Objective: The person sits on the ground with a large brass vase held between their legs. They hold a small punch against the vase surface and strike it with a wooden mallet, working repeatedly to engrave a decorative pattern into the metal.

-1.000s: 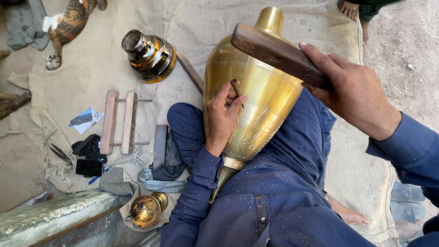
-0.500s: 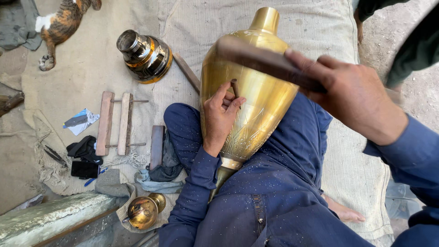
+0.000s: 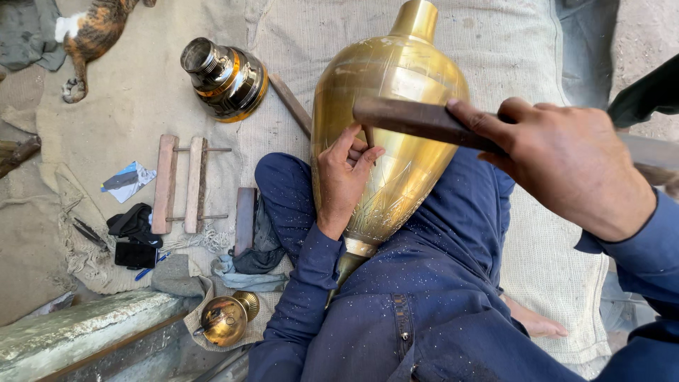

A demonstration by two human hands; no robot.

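Head view: a large brass vase (image 3: 389, 127) lies tilted across the lap of a seated person in blue work clothes, its narrow foot pointing toward the body and its neck pointing away over the burlap mat (image 3: 509, 42). The left hand (image 3: 344, 180) rests on the vase's left flank, fingers pinched shut around a small chisel (image 3: 367, 136) whose tip meets the engraved brass. The right hand (image 3: 566, 166), to the right of the vase, is clenched around a dark wooden mallet (image 3: 414, 120) that lies across the vase's upper body, its end just above the chisel.

Left of the vase, a dark-and-brass pot (image 3: 225, 78) lies on its side on the mat, with a wooden stick (image 3: 291, 106) between it and the vase. Farther left and lower sits a wooden frame of two slats (image 3: 180, 184), beside it a short wooden block (image 3: 245, 219). Below the vase's foot, to the left, a small round brass vessel (image 3: 225, 320) rests near crumpled cloth (image 3: 244, 272). Far up-left of the vase, a cat (image 3: 95, 35) lies at the mat's edge.
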